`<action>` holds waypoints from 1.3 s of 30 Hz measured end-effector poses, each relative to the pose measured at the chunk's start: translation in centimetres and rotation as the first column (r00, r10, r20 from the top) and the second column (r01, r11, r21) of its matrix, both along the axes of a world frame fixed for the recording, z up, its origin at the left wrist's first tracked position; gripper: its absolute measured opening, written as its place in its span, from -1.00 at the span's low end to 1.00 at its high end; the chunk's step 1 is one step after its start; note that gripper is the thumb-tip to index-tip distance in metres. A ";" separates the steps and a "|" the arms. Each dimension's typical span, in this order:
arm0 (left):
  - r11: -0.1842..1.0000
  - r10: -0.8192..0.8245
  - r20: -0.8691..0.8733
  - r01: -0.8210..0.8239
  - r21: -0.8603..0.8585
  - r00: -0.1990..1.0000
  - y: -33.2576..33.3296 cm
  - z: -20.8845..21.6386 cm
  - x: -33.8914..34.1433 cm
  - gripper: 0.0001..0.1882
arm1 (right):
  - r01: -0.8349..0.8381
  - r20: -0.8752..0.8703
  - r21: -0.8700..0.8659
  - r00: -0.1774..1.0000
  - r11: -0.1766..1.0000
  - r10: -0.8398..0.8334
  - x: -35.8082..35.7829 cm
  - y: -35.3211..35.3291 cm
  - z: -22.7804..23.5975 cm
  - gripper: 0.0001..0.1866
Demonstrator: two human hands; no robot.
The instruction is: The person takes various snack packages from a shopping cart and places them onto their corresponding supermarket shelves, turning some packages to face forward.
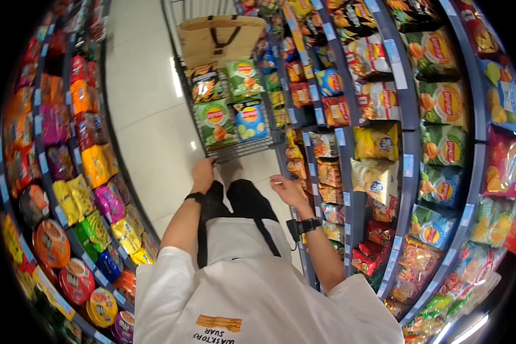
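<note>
In front of me stands a wire shopping cart [243, 150]. My left hand [203, 173] is closed on its near edge at the left corner. Four chip bags lie in it: a black-and-orange one [199, 92], a pale green one [237, 89], a darker green one [209, 132] and a blue one [258, 131]. A brown paper bag [196, 43] with dark handles lies at the far end. My right hand [285, 188] hangs empty beside the right-hand shelves, its fingers loosely bent and apart, touching nothing that I can see.
Shelves of chip bags [441, 103] rise close on my right, curving past my right elbow. Another shelf on the left carries snack packets [97, 163] and round noodle tubs [76, 281]. Pale floor tiles [140, 86] run between the left shelf and the cart.
</note>
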State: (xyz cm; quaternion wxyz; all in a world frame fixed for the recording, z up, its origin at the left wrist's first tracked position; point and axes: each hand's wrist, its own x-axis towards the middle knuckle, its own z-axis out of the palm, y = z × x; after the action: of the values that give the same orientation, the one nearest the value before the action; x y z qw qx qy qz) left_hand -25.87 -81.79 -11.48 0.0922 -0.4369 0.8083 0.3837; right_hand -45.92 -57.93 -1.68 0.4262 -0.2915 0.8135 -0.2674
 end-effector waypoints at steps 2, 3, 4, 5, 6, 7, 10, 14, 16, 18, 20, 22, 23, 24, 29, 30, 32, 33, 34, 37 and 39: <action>0.992 -0.037 -0.002 0.036 -0.117 0.999 -0.3 0.2 0.2 -0.76 | 0.036 0.071 -0.020 0.997 0.999 -0.035 -0.1 -0.8 -1.1 -0.66; 0.991 -0.051 0.028 0.054 -0.122 0.998 -0.5 0.9 -0.1 -0.78 | 0.034 0.052 -0.002 0.998 0.999 -0.034 -0.3 -0.8 -2.7 -0.65; 0.990 -0.065 0.044 0.070 -0.119 0.997 -0.4 1.0 -0.5 -0.79 | 0.033 0.019 0.026 0.999 0.999 -0.034 -0.8 -0.7 -4.1 -0.64; 0.993 -0.070 0.079 0.077 -0.093 0.994 -0.5 -0.8 -0.2 -0.78 | -0.049 -0.097 0.006 0.994 0.999 0.049 -1.6 -1.7 -4.6 -0.60; 0.990 -0.060 0.027 0.063 -0.124 0.998 -0.3 -2.5 0.0 -0.75 | -0.103 -0.223 0.002 0.970 0.995 0.101 -2.1 -2.2 -5.1 -0.56; 0.992 -0.062 0.030 0.065 -0.112 0.998 -0.6 -2.3 -0.4 -0.73 | -0.080 -0.154 0.043 0.984 0.996 0.086 -2.8 -3.5 -5.2 -0.48; 0.992 -0.019 0.052 0.025 -0.127 0.998 -1.9 -0.8 -2.0 -0.75 | -0.140 -0.337 0.114 0.926 0.984 0.171 -3.7 -7.2 -5.1 -0.24; 0.995 0.077 0.152 -0.067 -0.068 0.985 -3.0 -2.7 -2.2 -0.74 | -0.257 -0.183 0.276 0.932 0.926 0.313 -5.2 -11.0 -4.8 -0.09; 0.987 0.060 0.137 -0.038 -0.156 0.989 -3.8 -4.6 -1.6 -0.75 | -0.358 -0.200 0.303 0.883 0.883 0.426 -5.4 -12.0 -6.0 -0.06; 0.987 0.147 0.159 -0.133 -0.095 0.976 -4.4 -4.7 -1.5 -0.75 | -0.387 -0.219 0.272 0.867 0.881 0.448 -5.8 -12.7 -6.9 -0.06; 0.986 0.150 0.188 -0.134 -0.099 0.971 -5.5 -3.5 -2.2 -0.76 | -0.406 -0.149 0.355 0.865 0.842 0.480 -6.3 -14.8 -6.4 -0.13; 0.985 0.174 0.251 -0.168 -0.047 0.952 -6.8 -0.8 -3.9 -0.78 | -0.434 -0.102 0.393 0.856 0.810 0.507 -7.4 -16.3 -6.7 -0.18; 0.983 0.183 0.251 -0.179 -0.039 0.951 -7.3 -0.4 -4.3 -0.78 | -0.445 -0.132 0.363 0.845 0.819 0.518 -8.1 -16.8 -7.4 -0.22; 0.982 0.185 0.252 -0.185 -0.026 0.950 -7.5 0.2 -4.7 -0.77 | -0.452 -0.159 0.336 0.838 0.827 0.522 -8.6 -16.7 -8.2 -0.26; 0.975 0.209 0.310 -0.220 0.002 0.927 -9.3 1.2 -6.8 -0.75 | -0.421 -0.128 0.286 0.873 0.861 0.470 -11.4 -19.6 -9.8 -0.29; 0.972 0.223 0.305 -0.233 -0.003 0.926 -9.5 1.4 -7.2 -0.73 | -0.432 -0.111 0.286 0.871 0.855 0.478 -11.7 -20.0 -9.9 -0.29; 0.973 0.214 0.355 -0.232 0.007 0.910 -10.0 1.7 -7.9 -0.73 | -0.461 -0.080 0.306 0.860 0.833 0.505 -12.6 -20.4 -10.0 -0.28; 0.975 0.202 0.372 -0.222 0.010 0.906 -10.5 1.8 -8.3 -0.73 | -0.478 -0.106 0.280 0.847 0.832 0.522 -12.9 -20.8 -10.3 -0.28; 0.977 0.190 0.387 -0.212 0.014 0.902 -10.9 2.0 -8.6 -0.73 | -0.484 -0.094 0.281 0.845 0.828 0.526 -13.1 -21.0 -10.4 -0.28; 0.981 0.184 0.360 -0.193 -0.011 0.915 -11.5 1.7 -8.7 -0.73 | -0.503 -0.096 0.285 0.832 0.816 0.546 -13.8 -21.8 -10.4 -0.26; 0.984 0.173 0.368 -0.180 -0.014 0.914 -12.2 1.4 -9.1 -0.73 | -0.514 -0.075 0.271 0.832 0.814 0.550 -14.5 -22.5 -10.7 -0.23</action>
State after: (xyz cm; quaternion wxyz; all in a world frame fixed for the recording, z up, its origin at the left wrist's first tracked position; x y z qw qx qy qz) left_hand -34.93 -93.97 -10.05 0.2113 -0.5711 0.7301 0.3101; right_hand -60.38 -80.39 -12.37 0.4538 -0.4733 0.7549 -0.0147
